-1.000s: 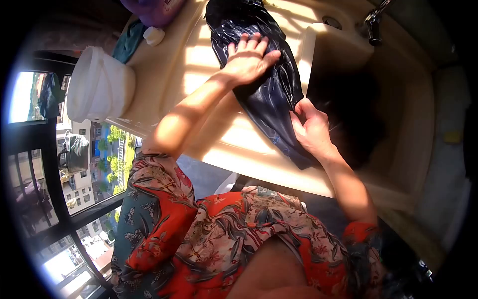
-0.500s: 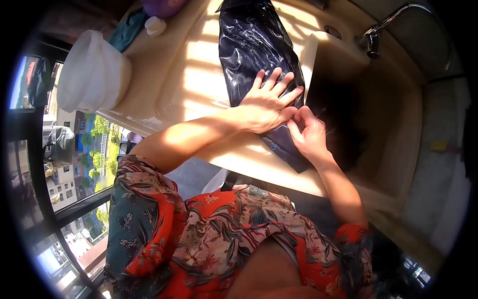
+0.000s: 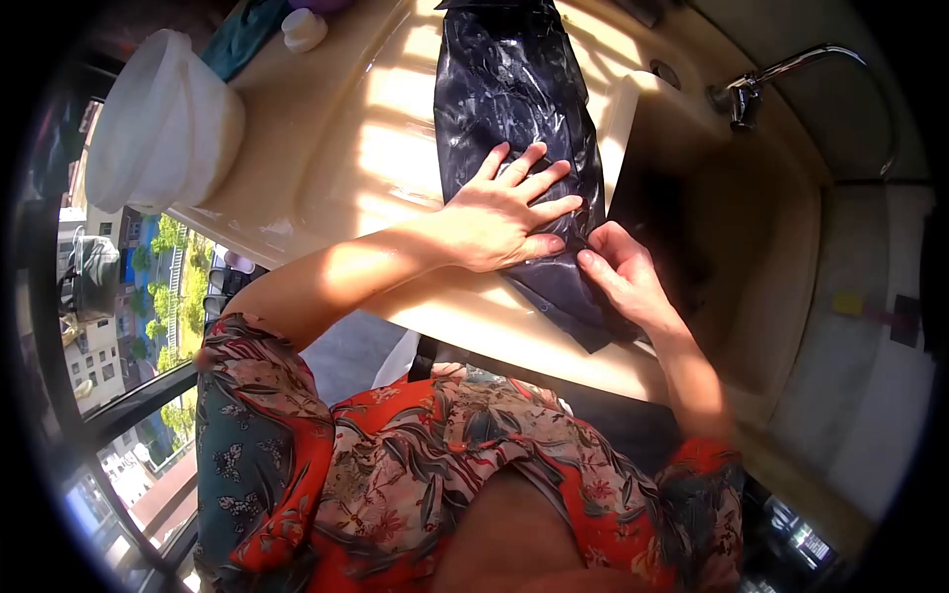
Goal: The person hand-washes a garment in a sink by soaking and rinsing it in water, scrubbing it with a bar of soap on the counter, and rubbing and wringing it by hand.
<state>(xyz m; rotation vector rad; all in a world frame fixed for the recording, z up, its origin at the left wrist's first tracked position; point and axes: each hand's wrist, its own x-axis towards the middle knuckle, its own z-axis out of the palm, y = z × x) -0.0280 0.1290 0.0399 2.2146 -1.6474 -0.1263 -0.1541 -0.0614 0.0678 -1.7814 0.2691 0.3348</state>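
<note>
A dark, wet, shiny cloth or garment (image 3: 509,89) lies lengthwise on the sunlit beige washboard (image 3: 390,153) beside the basin. My left hand (image 3: 499,212) rests flat on its lower half, fingers spread. At the cloth's right edge, my right hand (image 3: 625,269) pinches the material between thumb and fingers. The cloth's lower end reaches the front rim of the sink.
To the right is the deep basin (image 3: 761,237), its inside partly in shadow, with a chrome faucet (image 3: 743,104) behind. A white bucket (image 3: 163,124) stands at the left, near a white cap (image 3: 302,31), a teal cloth (image 3: 240,38) and a window.
My left hand has slid down the cloth from its upper part to its lower half, fingers still spread. My right hand keeps its pinch at the right edge. The view has shifted slightly.
</note>
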